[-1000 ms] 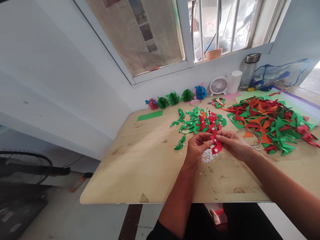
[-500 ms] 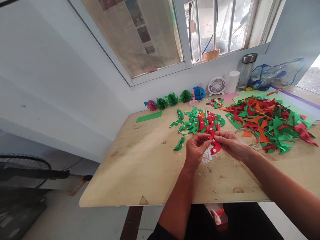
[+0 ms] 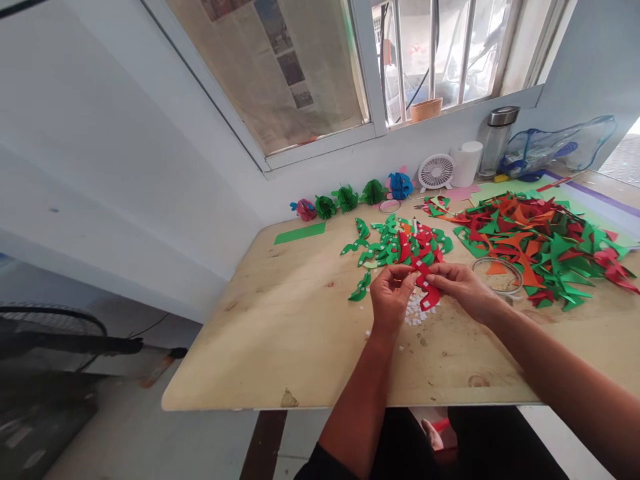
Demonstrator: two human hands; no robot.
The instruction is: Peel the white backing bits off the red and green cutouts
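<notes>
A curved red paper cutout (image 3: 429,298) with small white squares on it is held up between my two hands. My left hand (image 3: 394,293) pinches its left edge, fingers closed. From the other side, my right hand (image 3: 457,283) grips it between thumb and fingers. Below lies a scatter of small white squares (image 3: 415,313) on the wooden table (image 3: 280,320). Just beyond my hands is a heap of green and red paper cutouts (image 3: 387,247), many bearing white squares. One green cutout (image 3: 360,287) lies apart, left of my left hand.
To the right rises a large pile of paper scraps (image 3: 540,240), with a tape roll (image 3: 497,275) at its near edge. Along the wall stand paper figures (image 3: 347,198), a small white fan (image 3: 436,173), a white cylinder (image 3: 467,164) and a glass bottle (image 3: 496,143). A green strip (image 3: 300,233) lies back left.
My left hand's fingers have shifted slightly on the red paper cutout, and more of its upper part shows. My right hand keeps its grip. The whole view has moved a little.
</notes>
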